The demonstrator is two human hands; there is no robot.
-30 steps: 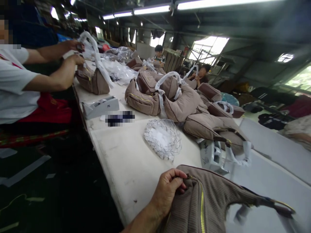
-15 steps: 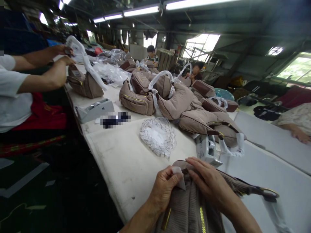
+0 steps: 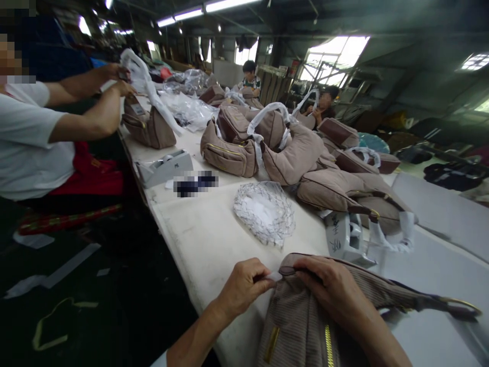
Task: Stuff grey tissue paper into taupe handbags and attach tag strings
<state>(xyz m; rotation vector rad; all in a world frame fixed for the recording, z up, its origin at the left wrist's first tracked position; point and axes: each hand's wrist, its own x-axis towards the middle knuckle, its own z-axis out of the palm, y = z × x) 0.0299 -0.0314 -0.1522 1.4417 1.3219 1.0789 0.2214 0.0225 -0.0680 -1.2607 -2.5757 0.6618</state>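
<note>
A brown ribbed handbag (image 3: 291, 318) with gold zippers lies on the table close in front of me, its strap running off to the right to a gold ring (image 3: 464, 304). My left hand (image 3: 243, 285) is closed in a pinch on a small piece of thin white wrapping (image 3: 273, 276) at the bag's upper left end. My right hand (image 3: 330, 283) grips the top of the bag, fingertips at a dark tab (image 3: 287, 270) beside the white piece. Its thumb is mostly hidden.
Beyond the bag lies a net-patterned bundle of white pieces (image 3: 263, 211). Grey tape dispensers (image 3: 342, 239) stand on the white table (image 3: 191, 232). Several brown bags with white-wrapped handles (image 3: 267, 114) are heaped behind. A co-worker (image 3: 46, 122) handles another bag at left.
My left hand has drawn the white piece leftward to the bag's edge. My right hand stays on the bag. The view has shifted, so the scene sits further right.
</note>
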